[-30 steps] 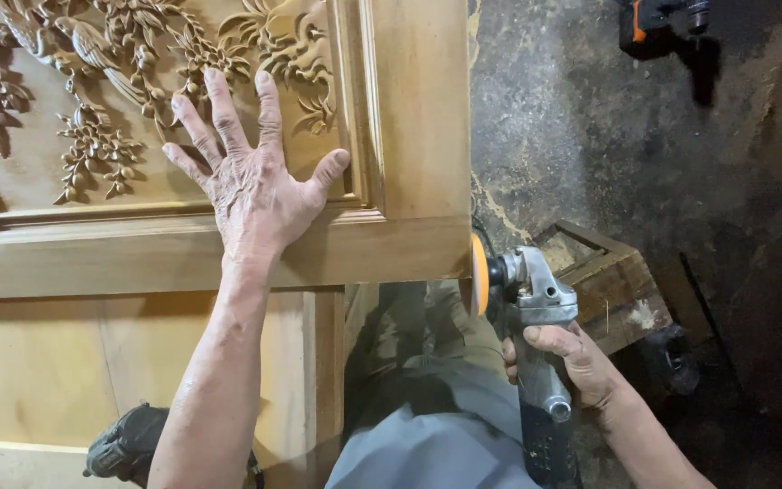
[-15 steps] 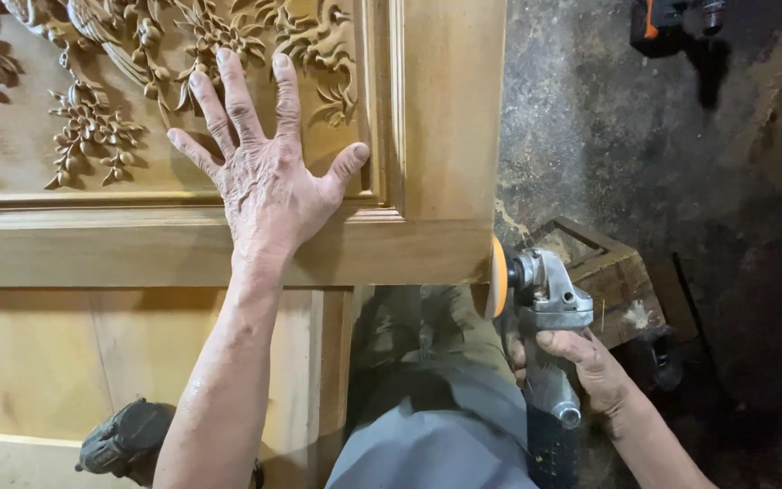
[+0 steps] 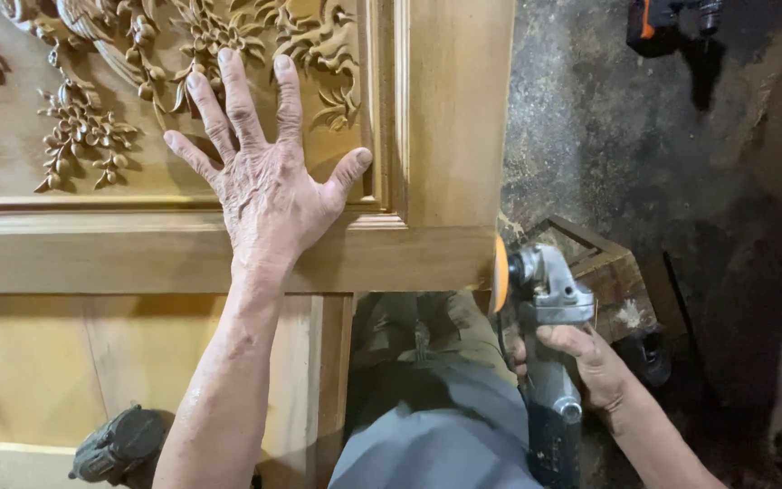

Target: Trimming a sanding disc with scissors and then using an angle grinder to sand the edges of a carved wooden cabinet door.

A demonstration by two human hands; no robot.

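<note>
My left hand (image 3: 264, 172) lies flat, fingers spread, on a carved wooden door panel (image 3: 450, 118) with raised flower and leaf carving. The palm rests on the panel's lower moulding. My right hand (image 3: 590, 362) grips the body of a grey angle grinder (image 3: 545, 299). Its orange sanding disc (image 3: 500, 272) sits against the panel's lower right corner edge.
A second plain wooden panel (image 3: 38, 371) lies below the carved one. A dark power tool (image 3: 115, 444) rests at the bottom left. A small wooden block or stool (image 3: 613, 272) stands behind the grinder on a dark rough floor (image 3: 644, 154). Another orange and black tool (image 3: 667, 18) lies at the top right.
The view has shifted, so the panel and my left hand appear further right. The grinder's disc has come closer to the panel's corner edge. My left hand stays flat on the carving.
</note>
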